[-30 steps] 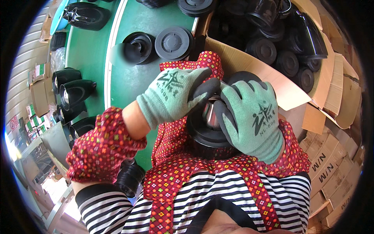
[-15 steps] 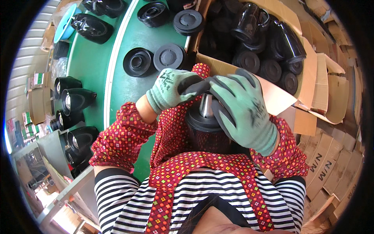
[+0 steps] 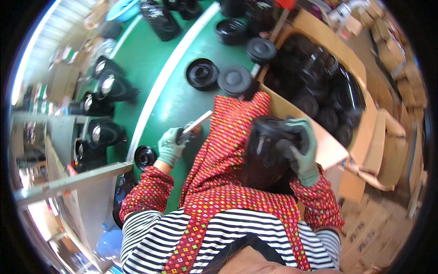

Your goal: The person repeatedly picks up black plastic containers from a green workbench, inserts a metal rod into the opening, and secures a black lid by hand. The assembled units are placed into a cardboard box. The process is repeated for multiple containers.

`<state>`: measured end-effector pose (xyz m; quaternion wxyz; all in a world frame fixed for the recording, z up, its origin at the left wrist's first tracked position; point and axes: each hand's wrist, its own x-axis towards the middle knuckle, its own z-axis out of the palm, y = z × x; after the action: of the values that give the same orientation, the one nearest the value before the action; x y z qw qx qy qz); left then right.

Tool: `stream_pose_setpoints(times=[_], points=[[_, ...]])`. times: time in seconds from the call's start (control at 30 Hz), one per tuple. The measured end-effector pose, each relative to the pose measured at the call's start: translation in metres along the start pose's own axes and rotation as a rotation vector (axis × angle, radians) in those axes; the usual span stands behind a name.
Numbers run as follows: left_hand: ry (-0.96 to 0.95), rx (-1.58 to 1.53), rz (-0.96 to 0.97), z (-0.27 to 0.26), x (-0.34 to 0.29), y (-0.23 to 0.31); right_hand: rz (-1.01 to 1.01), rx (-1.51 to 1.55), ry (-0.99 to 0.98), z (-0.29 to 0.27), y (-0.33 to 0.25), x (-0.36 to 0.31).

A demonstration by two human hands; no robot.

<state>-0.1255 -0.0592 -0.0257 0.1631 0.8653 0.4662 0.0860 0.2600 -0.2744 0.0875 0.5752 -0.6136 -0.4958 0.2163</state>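
Note:
My left hand [image 3: 169, 147], in a green glove with dark fingertips, is closed round something slim over the green table. A pale, straight, stick-like tool [image 3: 200, 120] points up and right from its fingers; blur hides its exact kind. In my lap, on the red patterned apron [image 3: 228, 132], lies a glossy black vessel [image 3: 264, 153]. My right hand [image 3: 301, 148], gloved the same way, grips the vessel's upper right side with bent fingers. Its far end and details are smeared by motion.
Round black lids [image 3: 234, 81] and a black ring-shaped part [image 3: 202, 74] sit on the green table [image 3: 159, 116]. A cardboard box [image 3: 337, 148] at the right holds several black vessels. More black housings [image 3: 109, 86] stand at the left, near a metal rail [image 3: 77, 180].
My left hand has left the vessel's top and moved down and left with the pale tool. My right hand has shifted onto the vessel's side, and the vessel has tilted. The view has turned.

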Motion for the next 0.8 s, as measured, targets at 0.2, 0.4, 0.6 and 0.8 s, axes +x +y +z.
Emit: stream_pose_setpoints(times=[0.2,0.4,0.6,0.8], points=[[-0.007,-0.610,0.353,-0.062,0.008,0.103,0.278,0.321,0.255,0.002,0.009,0.066],[-0.136,-1.286,0.015,-0.087,0.013,0.102,0.647,0.986,-0.072,0.099,0.005,0.105],[0.383,-1.224,-0.196,-0.095,0.161,-0.006,0.111,0.284,0.022,0.145,0.038,0.076],[0.732,-0.657,-0.392,-0.104,0.362,-0.139,-0.040,-0.061,-0.207,0.146,0.046,0.062]])
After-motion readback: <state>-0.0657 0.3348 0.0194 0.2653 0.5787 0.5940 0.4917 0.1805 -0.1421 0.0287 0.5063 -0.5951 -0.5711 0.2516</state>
